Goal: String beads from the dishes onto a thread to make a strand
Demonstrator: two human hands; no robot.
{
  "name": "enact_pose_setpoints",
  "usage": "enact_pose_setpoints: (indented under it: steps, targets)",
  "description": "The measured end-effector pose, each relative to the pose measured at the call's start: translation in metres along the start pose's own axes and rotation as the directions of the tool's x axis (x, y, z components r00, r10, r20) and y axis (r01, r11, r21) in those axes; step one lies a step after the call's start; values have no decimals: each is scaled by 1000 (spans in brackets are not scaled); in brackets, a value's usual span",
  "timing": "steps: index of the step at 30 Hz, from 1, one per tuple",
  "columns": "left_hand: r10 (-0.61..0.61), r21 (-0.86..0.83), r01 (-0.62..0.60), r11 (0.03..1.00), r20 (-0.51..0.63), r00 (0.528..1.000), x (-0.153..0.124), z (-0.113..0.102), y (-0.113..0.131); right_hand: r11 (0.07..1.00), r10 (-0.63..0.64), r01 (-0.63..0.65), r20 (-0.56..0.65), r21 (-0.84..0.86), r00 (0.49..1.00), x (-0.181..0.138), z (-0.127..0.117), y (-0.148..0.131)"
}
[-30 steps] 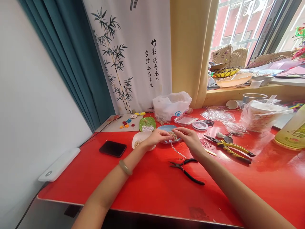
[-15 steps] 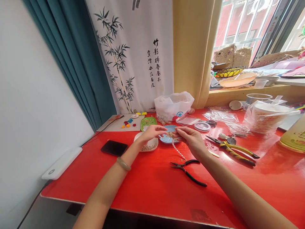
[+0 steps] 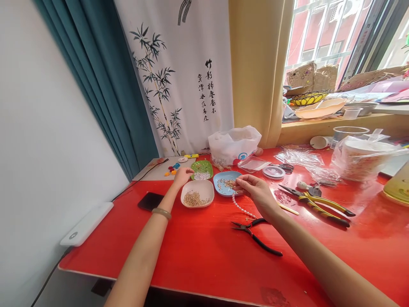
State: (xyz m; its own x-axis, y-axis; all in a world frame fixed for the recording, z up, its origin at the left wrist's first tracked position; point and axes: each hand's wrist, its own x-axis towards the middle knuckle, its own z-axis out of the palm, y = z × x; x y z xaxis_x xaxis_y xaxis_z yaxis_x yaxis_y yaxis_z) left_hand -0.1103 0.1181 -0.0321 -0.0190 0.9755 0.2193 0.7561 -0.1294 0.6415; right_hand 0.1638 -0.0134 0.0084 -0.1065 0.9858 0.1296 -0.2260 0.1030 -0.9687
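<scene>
My right hand (image 3: 254, 190) pinches the upper end of a string of white beads (image 3: 241, 207), beside the blue dish (image 3: 230, 194). The string hangs from the fingertips and curves down to the table behind the black-handled pliers (image 3: 246, 228). My left hand (image 3: 184, 175) is at the left edge of the green dish (image 3: 209, 165), its fingers drawn together; anything between them is too small to make out. White beads (image 3: 202, 175) lie in that dish. Gold beads (image 3: 195, 199) fill part of the pale pink dish (image 3: 198, 185), and more gold pieces (image 3: 227, 183) lie in the blue one.
Yellow-and-black pliers (image 3: 319, 204) lie right of my right hand. A black phone (image 3: 149, 201) sits by my left forearm. Farther back stand a white plastic bag (image 3: 234, 143), a ribbon spool (image 3: 274, 172), scissors (image 3: 286, 167) and clear packets (image 3: 300, 156).
My left hand has moved left and back, from between the blue and pink dishes to the green dish. My right hand stays near the blue dish with the bead string.
</scene>
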Motion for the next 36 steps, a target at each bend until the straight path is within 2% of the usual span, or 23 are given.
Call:
enact_pose_setpoints:
  steps: [5,10,16,21,27,29,32,33,34,36]
  targets:
    - [-16,201,8,980,36,999,12,10,-2,1000,22,-22,10,-22,1000,-1,1,-1]
    - [-18,323,-4,946,64,998,16,9,0,998,45,-44,21,-35,999,-3,3,-2]
    - [-18,369,-33,929,133,991,12,5,13,997,51,-48,43,-63,998,-5,4,-3]
    - [-64,323,20,946,125,990,8,6,23,993,72,-65,74,-94,995,-5,5,-4]
    - [-58,87,57,995,12,998,0,-6,37,994,65,-58,81,-88,995,-4,4,-3]
    - [-48,-37,48,998,0,999,-12,-5,48,994,65,-58,78,-90,995,-3,3,-2]
    - [-21,-257,30,966,37,999,-44,9,67,993,69,-62,67,-102,995,-2,4,0]
    - [-8,-513,61,856,106,994,-58,15,73,993,69,-62,70,-105,995,-2,4,1]
    - [0,-684,136,717,195,981,-71,22,78,992,72,-63,79,-106,994,-3,6,1]
    - [-12,-805,306,509,349,937,-95,32,87,991,85,-73,107,-115,991,-4,9,2]
